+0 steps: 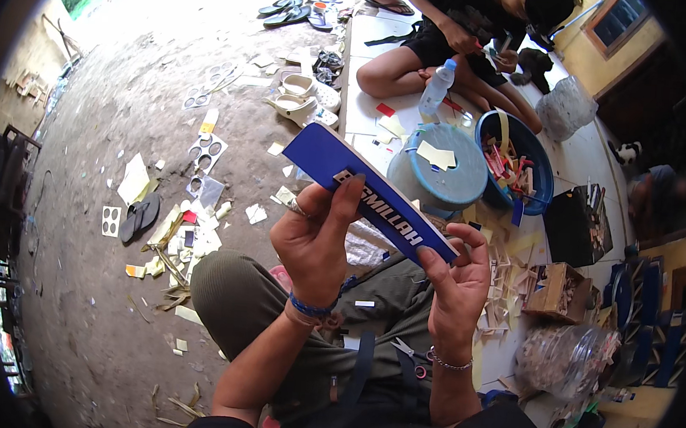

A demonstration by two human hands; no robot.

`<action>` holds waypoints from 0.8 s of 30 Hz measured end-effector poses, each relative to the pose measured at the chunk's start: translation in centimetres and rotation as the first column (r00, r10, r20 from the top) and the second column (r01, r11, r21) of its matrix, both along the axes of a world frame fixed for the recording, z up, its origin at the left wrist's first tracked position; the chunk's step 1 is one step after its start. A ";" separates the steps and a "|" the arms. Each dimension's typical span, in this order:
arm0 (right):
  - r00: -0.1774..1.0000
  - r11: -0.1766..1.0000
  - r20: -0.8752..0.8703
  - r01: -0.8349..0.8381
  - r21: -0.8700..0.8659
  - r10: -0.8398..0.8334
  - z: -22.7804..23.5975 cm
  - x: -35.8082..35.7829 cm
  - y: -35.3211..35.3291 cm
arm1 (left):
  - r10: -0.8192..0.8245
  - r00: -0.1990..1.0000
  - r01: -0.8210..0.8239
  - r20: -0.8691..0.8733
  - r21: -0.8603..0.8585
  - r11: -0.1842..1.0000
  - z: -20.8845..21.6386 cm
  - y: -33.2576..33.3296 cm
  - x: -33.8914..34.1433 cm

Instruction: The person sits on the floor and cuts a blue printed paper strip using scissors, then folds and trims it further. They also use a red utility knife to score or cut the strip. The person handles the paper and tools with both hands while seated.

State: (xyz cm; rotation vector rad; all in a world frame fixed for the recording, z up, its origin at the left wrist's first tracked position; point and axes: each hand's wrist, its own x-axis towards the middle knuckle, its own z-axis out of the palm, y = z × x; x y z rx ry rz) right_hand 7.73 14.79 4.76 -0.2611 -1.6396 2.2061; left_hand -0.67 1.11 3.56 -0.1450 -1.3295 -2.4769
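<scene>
Tilted in front of me is a long blue board (314, 155) with white lettering along its face; its right end hangs lower than its left. My left hand (315, 240) pinches its lower edge near the middle, the thumb on the face. At the right end my right hand (457, 289) grips it between thumb and fingers. Across my lap lie small scissors (403, 347) and a little white strip (364, 304). Beyond the board stands an upturned grey-green tub (402, 170) with cream paper pieces (437, 155) on top.
A co-worker (467, 32) sits cross-legged at the back right, hands on small tools. Nearby are a water bottle (437, 88), a blue basin (543, 176) of scraps, a wooden box (562, 293) and a clear plastic jar (568, 357). Clogs (301, 104) and paper scraps (134, 179) lie leftward.
</scene>
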 end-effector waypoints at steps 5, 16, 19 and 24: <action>0.998 1.000 -0.051 -0.024 -0.020 0.023 0.3 0.3 0.0 | 0.049 0.996 -0.053 -0.070 -0.068 0.996 0.1 -0.2 0.2; 1.000 0.995 -0.004 -0.024 -0.100 0.024 0.3 -0.2 0.0 | -0.063 0.996 0.055 0.061 0.114 0.992 0.8 -0.6 -0.2; 1.000 0.997 0.007 -0.015 -0.075 0.015 0.2 -0.5 0.1 | -0.065 0.993 0.054 0.096 0.117 0.992 0.9 -0.6 -0.3; 0.999 0.996 0.028 -0.014 -0.087 0.017 0.3 -0.9 -0.1 | -0.098 0.989 0.083 0.106 0.141 0.987 1.2 -0.9 -0.5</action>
